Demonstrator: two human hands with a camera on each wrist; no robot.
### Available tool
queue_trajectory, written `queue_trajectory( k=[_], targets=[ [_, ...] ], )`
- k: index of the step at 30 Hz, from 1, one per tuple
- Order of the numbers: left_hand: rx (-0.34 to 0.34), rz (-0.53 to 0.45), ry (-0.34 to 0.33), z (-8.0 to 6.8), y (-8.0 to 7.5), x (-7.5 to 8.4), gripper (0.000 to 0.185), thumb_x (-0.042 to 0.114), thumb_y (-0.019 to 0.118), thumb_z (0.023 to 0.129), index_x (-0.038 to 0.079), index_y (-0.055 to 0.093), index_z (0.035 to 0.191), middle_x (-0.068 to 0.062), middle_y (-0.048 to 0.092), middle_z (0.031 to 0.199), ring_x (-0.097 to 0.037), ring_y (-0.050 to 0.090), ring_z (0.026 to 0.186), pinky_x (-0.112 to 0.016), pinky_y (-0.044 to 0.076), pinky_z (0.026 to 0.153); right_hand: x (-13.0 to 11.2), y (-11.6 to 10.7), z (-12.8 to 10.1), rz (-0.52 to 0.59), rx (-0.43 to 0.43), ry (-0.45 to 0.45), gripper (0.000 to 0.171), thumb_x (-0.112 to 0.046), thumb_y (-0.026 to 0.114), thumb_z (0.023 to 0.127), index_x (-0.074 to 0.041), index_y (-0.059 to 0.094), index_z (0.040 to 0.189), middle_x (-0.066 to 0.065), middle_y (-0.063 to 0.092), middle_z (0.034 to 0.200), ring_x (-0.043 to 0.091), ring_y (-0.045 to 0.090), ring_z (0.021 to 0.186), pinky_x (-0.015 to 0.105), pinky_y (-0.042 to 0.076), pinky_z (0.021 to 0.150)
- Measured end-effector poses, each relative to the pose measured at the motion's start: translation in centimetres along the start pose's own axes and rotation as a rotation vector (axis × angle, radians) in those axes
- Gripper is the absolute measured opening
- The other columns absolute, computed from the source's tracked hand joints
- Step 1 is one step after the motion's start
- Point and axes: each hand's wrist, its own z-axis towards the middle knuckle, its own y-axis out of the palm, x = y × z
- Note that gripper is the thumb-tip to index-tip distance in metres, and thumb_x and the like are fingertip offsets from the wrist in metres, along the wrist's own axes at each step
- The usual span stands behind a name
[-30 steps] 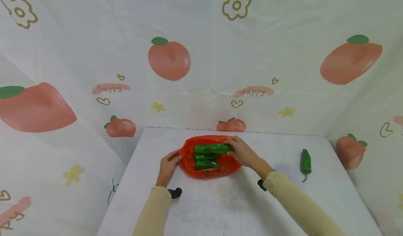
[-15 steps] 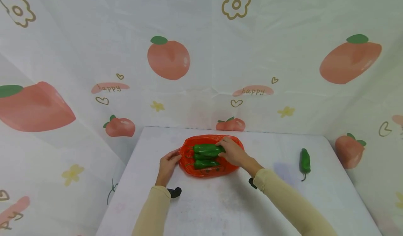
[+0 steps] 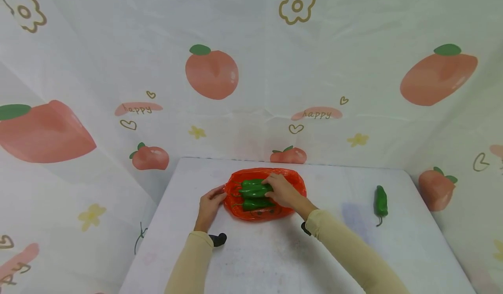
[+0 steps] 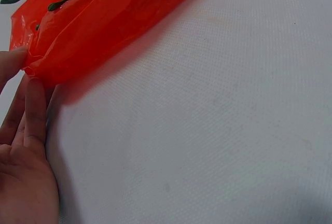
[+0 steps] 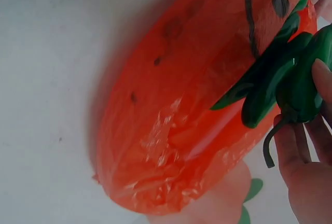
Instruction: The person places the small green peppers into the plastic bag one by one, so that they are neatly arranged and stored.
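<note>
A red plastic bag [image 3: 291, 182] lies near the table's far edge with three green peppers [image 3: 251, 204] lying on it. My right hand [image 3: 271, 185] covers the right end of the top pepper [image 3: 251, 183], fingers curled round it. The right wrist view shows those fingers [image 5: 303, 151] round that green pepper [image 5: 303, 86] near its stem, over the red bag [image 5: 181, 120]. My left hand [image 3: 216, 196] is at the bag's left edge. The left wrist view shows its thumb and forefinger [image 4: 33, 110] pinching the red bag's [image 4: 104, 22] edge.
A single green pepper [image 3: 380, 201] lies alone on the white table [image 3: 275, 259] toward the right. Printed fabric walls with peach pictures [image 3: 212, 73] close in the table at the back and sides. Black straps [image 3: 218, 239] sit at both wrists.
My right hand has slid left along the top pepper, covering more of it. The bag's right side has bunched slightly. The left hand and the lone pepper have stayed put.
</note>
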Motion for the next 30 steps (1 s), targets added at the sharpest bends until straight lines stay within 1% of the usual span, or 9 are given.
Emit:
queue_trajectory(
  k=[2,5,8,10,16,22,26,30],
  targets=[
    [0.003,0.004,-0.005,0.2,0.0,-0.3,0.033,0.024,0.065,0.091,0.023,0.064,0.124,-0.005,0.062,0.125,-0.019,0.059,0.112,-0.029,0.052,0.097,-0.2,0.2,0.1,0.005,0.000,-0.001,0.039,-0.018,0.072,0.085,-0.011,0.060,0.121,0.004,0.058,0.116,0.019,0.050,0.108,0.036,0.052,0.092],
    [0.018,0.007,0.009,0.7,0.0,-1.1,0.032,0.027,0.066,0.090,0.026,0.065,0.122,-0.003,0.063,0.124,-0.017,0.060,0.111,-0.026,0.052,0.095,-0.3,0.6,0.3,0.023,-0.005,0.014,0.040,-0.017,0.072,0.085,-0.010,0.060,0.122,0.004,0.058,0.117,0.019,0.050,0.108,0.035,0.052,0.092],
    [0.027,0.001,0.027,1.3,0.1,-1.9,0.032,0.028,0.067,0.089,0.027,0.066,0.121,-0.002,0.064,0.123,-0.015,0.061,0.109,-0.026,0.053,0.094,-0.3,0.9,0.4,0.036,-0.010,0.031,0.040,-0.017,0.072,0.085,-0.010,0.059,0.122,0.004,0.058,0.118,0.019,0.050,0.108,0.036,0.051,0.093],
    [0.028,0.000,0.031,1.5,0.1,-2.2,0.032,0.028,0.067,0.089,0.027,0.066,0.121,-0.002,0.064,0.123,-0.015,0.061,0.109,-0.027,0.053,0.094,-0.3,1.2,0.5,0.043,-0.012,0.042,0.040,-0.017,0.072,0.085,-0.010,0.059,0.122,0.004,0.057,0.119,0.020,0.050,0.109,0.036,0.051,0.094],
    [0.037,-0.012,0.027,1.4,0.2,-2.0,0.033,0.026,0.068,0.088,0.025,0.066,0.121,-0.003,0.065,0.122,-0.016,0.062,0.108,-0.028,0.053,0.094,-0.3,1.8,0.7,0.041,-0.006,0.061,0.039,-0.016,0.073,0.084,-0.011,0.060,0.121,0.004,0.057,0.118,0.020,0.050,0.109,0.037,0.051,0.095],
    [0.038,-0.015,0.011,1.4,0.1,-2.0,0.032,0.027,0.068,0.088,0.028,0.066,0.120,-0.002,0.064,0.122,-0.015,0.062,0.109,-0.027,0.053,0.094,-0.4,2.0,0.8,0.023,0.000,0.063,0.038,-0.017,0.074,0.083,-0.012,0.061,0.119,0.004,0.056,0.115,0.021,0.050,0.107,0.036,0.052,0.093],
    [0.035,-0.026,0.017,1.5,0.1,-2.2,0.033,0.027,0.069,0.088,0.027,0.066,0.120,-0.002,0.064,0.122,-0.015,0.062,0.108,-0.027,0.053,0.093,-0.5,2.1,0.8,0.003,0.011,0.060,0.038,-0.018,0.074,0.083,-0.013,0.062,0.118,0.005,0.056,0.115,0.021,0.050,0.106,0.036,0.052,0.091],
    [0.036,-0.039,0.037,1.6,0.1,-2.3,0.035,0.025,0.070,0.087,0.024,0.066,0.121,-0.005,0.064,0.121,-0.012,0.064,0.103,-0.022,0.054,0.088,-0.5,2.2,0.8,-0.021,0.014,0.068,0.038,-0.018,0.074,0.083,-0.013,0.062,0.119,0.005,0.056,0.116,0.021,0.049,0.107,0.035,0.052,0.090]
  ],
)
